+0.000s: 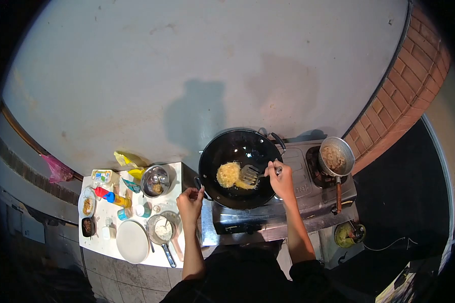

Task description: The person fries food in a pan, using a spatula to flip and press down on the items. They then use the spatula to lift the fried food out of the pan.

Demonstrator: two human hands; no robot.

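Fingers on the right: closed round the grip of the slotted turner (249, 174), the right hand (283, 183) coming in over the near right side of the wok (253, 200).
Fingers on the left: pinched on the wok handle (197, 181), with the left hand (189, 204) outside the rim; a firm hold there should stop the wok twisting under a push.
Golden patty: it lies in the wok, left of the turner, with a paler edge (246, 186) beside the blade; whether that edge is a separate piece, I cannot tell.
Turner blade: low over the food; whether it is under or on top is too small to tell. A flat angle and short, gentle strokes would be least likely to tear the soft patty.
Wok floor: shiny, seemingly with oil, so slow moves seem wise against splashes.
Right wrist: best held clear of the hot rim.
Side burner: a small pan (346, 146) of food sits there, its handle pointing towards the person, so the right elbow needs room.
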